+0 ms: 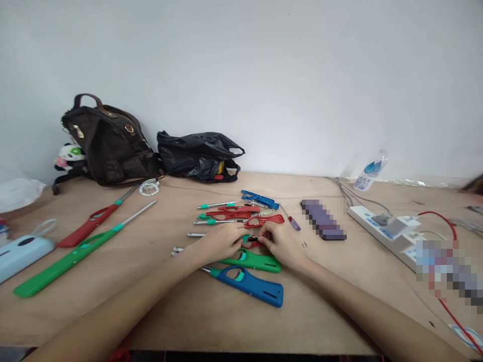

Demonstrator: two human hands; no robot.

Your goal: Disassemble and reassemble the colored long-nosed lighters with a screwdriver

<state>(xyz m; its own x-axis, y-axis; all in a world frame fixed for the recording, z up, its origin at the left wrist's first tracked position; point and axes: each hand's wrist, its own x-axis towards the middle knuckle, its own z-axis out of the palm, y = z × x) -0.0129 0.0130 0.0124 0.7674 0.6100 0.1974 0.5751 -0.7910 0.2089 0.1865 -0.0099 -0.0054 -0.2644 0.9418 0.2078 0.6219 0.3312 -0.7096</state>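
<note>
A red long-reach lighter (260, 245), its casing opened with small teal and black parts inside, lies between my hands. My left hand (224, 244) is closed at its trigger end, fingertips pinched against it. From the other side my right hand (281, 246) pinches the casing near a small dark part; my fingers hide the exact contact. Closer to me are a green lighter (256, 260) and a blue lighter (251, 286), their rods pointing left. Just beyond are a loose red casing half (266, 220), another red lighter (230, 215) and an opened blue casing (260, 199).
A small purple-handled screwdriver (294, 223) and several tiny screws (305, 245) lie to the right, near a purple phone (322, 219). Farther right is a power strip (377, 226) with cables. Long green (71, 259) and red (90, 224) lighters lie left. Bags (199, 156) stand behind.
</note>
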